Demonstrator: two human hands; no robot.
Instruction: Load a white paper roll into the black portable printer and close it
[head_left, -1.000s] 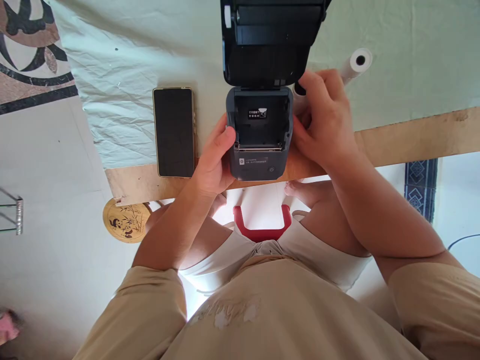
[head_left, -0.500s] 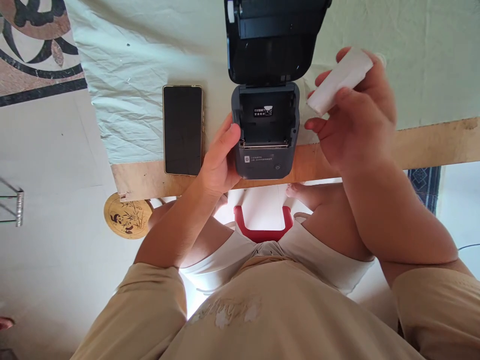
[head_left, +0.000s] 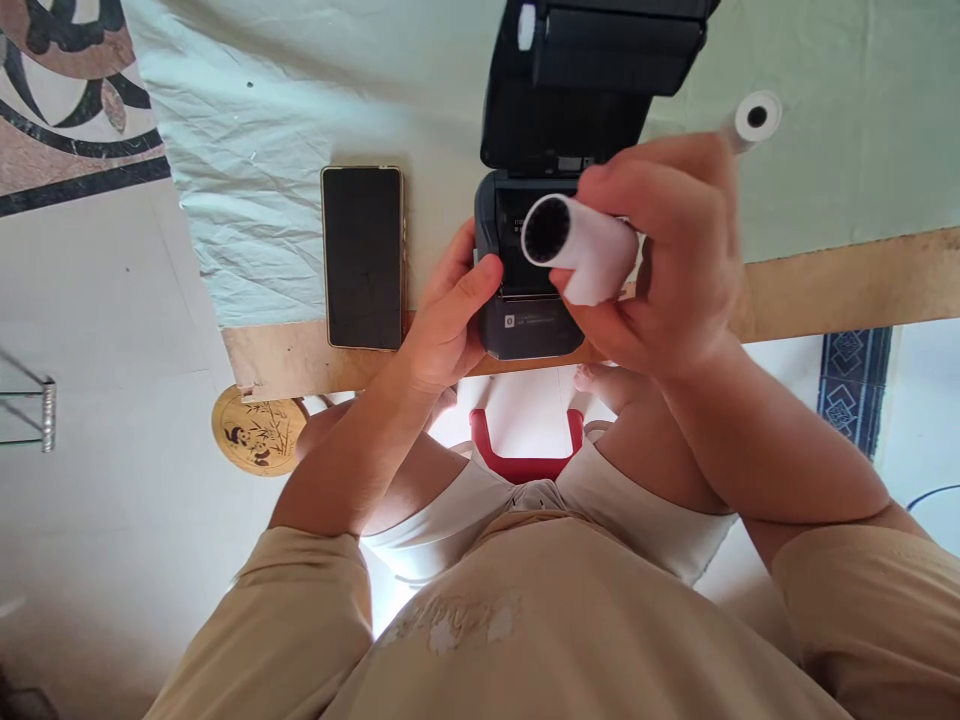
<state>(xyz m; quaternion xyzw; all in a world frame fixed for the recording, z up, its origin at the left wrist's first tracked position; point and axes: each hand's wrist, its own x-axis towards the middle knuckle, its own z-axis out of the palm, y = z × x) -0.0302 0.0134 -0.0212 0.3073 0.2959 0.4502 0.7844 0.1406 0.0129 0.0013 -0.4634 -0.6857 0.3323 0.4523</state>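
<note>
A dark label printer [head_left: 529, 338] sits at the table's near edge, its black lid [head_left: 525, 125] swung up and back. My left hand [head_left: 450, 310] grips the printer's left side, thumb on the rim. Over the printer's bay, my right hand [head_left: 675, 250] is closed around a white paper roll [head_left: 600, 250]. The roll's hollow dark core faces left and up toward me, and a loose flap of paper hangs at its lower side. Hand and roll hide the right part of the bay.
A smartphone [head_left: 363, 258] with a dark screen lies left of the printer. Another white roll [head_left: 756, 118] rests on the pale green cloth [head_left: 840, 170] at the right. The wooden table edge [head_left: 847, 275] runs along the front, with a round panda-patterned stool [head_left: 259, 432] below left.
My right hand has carried the paper roll left over the open bay and turned its core end toward me. The printer has shifted slightly right. A second roll is now uncovered.
</note>
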